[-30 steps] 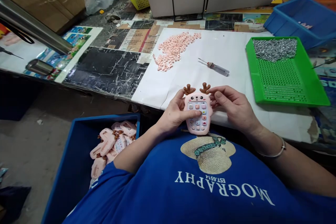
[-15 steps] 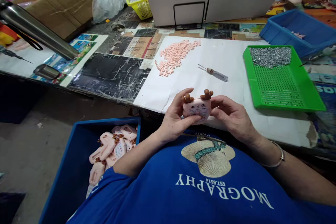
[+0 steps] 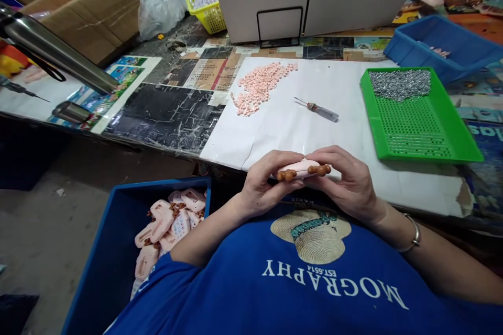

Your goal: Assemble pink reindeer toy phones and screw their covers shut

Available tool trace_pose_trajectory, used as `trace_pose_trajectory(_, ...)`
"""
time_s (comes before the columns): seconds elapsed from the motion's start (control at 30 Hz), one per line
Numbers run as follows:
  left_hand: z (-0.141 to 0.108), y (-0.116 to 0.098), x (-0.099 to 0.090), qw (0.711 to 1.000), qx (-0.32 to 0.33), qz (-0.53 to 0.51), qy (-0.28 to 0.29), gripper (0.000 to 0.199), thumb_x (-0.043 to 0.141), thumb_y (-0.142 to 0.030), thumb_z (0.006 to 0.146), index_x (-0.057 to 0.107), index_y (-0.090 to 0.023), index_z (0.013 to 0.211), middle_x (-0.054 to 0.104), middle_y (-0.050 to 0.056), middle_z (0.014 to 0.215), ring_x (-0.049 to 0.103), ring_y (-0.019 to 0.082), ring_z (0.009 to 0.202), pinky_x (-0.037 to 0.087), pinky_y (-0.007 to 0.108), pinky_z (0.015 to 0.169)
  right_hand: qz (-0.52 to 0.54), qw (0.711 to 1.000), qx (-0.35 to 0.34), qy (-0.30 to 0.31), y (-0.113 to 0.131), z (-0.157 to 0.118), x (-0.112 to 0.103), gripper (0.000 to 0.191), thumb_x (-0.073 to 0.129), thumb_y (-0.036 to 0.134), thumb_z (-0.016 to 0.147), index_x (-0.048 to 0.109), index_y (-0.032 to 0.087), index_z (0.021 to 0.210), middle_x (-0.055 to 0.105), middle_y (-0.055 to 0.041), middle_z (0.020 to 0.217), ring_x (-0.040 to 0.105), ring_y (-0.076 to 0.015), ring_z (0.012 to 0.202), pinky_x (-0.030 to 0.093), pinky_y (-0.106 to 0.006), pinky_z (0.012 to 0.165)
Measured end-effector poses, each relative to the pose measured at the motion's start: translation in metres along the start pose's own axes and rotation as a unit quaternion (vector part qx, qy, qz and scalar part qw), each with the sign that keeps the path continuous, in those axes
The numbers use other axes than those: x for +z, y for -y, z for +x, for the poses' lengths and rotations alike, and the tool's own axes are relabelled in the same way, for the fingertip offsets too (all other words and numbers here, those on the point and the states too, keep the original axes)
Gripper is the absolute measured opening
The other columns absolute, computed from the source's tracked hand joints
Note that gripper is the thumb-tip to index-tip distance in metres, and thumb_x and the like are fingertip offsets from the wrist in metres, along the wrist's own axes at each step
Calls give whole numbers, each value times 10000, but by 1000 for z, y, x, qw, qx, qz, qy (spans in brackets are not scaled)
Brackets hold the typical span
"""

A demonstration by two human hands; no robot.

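Both of my hands grip a pink toy phone (image 3: 303, 168) with brown antlers, close to the table's front edge. It is turned so its antlered top edge faces me, and its button face is hidden. My left hand (image 3: 264, 180) has fingers and thumb closed on one side; my right hand (image 3: 346, 180) closes on the other side. Beyond them a clear-handled screwdriver (image 3: 323, 112) lies on the white sheet (image 3: 271, 133). A heap of small pink pieces (image 3: 261, 86) is spread to its left.
A green tray (image 3: 458, 131) with many metal screws (image 3: 401, 84) stands at right, before a blue bin (image 3: 436, 44). Lower left, a blue crate (image 3: 112, 220) holds several pink toy phones (image 3: 161, 217). A steel flask (image 3: 63, 49), a cardboard box (image 3: 90, 13) and a yellow basket (image 3: 214, 20) stand farther back.
The toy phone has tipped from showing its button face to showing its antlered top edge. My right hand has moved in from its side to a firm hold.
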State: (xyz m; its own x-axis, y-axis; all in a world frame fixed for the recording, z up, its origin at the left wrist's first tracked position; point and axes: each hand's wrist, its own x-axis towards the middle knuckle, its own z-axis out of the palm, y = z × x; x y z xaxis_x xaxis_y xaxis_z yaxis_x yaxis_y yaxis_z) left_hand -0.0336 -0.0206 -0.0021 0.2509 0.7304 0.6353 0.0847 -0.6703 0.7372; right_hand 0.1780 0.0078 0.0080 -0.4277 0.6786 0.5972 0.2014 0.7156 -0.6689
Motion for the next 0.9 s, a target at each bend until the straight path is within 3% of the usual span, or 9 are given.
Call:
trace_pose_trajectory(0.2, 1, -2, 1, 1000, 3, 27, 6, 390, 696, -215, 928, 625, -182, 1311, 731, 123, 1142, 714, 217, 1020, 573, 328, 875, -17, 998, -57, -7, 3, -1, -3, 349, 735, 262, 930, 661, 209, 1267, 696, -100, 1065, 687, -218, 954, 583, -348, 821)
trace_pose_trajectory(0.37, 4, -5, -1, 995, 45, 87, 30, 403, 717, -199, 914, 613, -154, 1300, 734, 134, 1112, 712, 206, 990, 577, 320, 840, -83, 989, -126, 5, 14, 6, -12, 436, 739, 310, 931, 618, 187, 1331, 640, -93, 1023, 651, -195, 870, 574, -317, 731)
trace_pose_trajectory(0.57, 9, -9, -2, 978, 87, 189, 9, 318, 690, -210, 935, 606, -165, 1239, 727, 103, 1062, 697, 184, 942, 575, 298, 773, -192, 964, -180, 34, 26, 19, -16, 283, 714, 272, 948, 648, 170, 1204, 669, -91, 966, 608, -207, 837, 520, -362, 711)
trace_pose_trajectory(0.77, 10, -14, 0, 973, 97, 207, 25, 283, 676, -223, 946, 605, -138, 1206, 722, 118, 1041, 684, 186, 928, 571, 301, 759, -248, 948, -197, 21, 24, 18, -14, 212, 650, 320, 988, 651, 188, 1153, 718, -64, 948, 602, -238, 880, 432, -522, 993)
trace_pose_trajectory(0.83, 9, -15, 2, 975, 94, 197, 38, 287, 675, -256, 952, 606, -144, 1207, 721, 114, 1033, 682, 187, 913, 568, 301, 737, -228, 952, -203, 26, 25, 18, -12, 135, 606, 271, 1006, 636, 184, 1105, 713, -69, 949, 601, -228, 884, 469, -467, 933)
trace_pose_trajectory(0.9, 9, -15, 5, 978, 90, 182, 43, 298, 692, -284, 944, 603, -147, 1193, 715, 99, 989, 677, 180, 874, 557, 290, 702, -162, 970, -181, 35, 26, 18, -9, 83, 547, 233, 1027, 610, 179, 1034, 681, -72, 917, 601, -192, 835, 508, -357, 774)
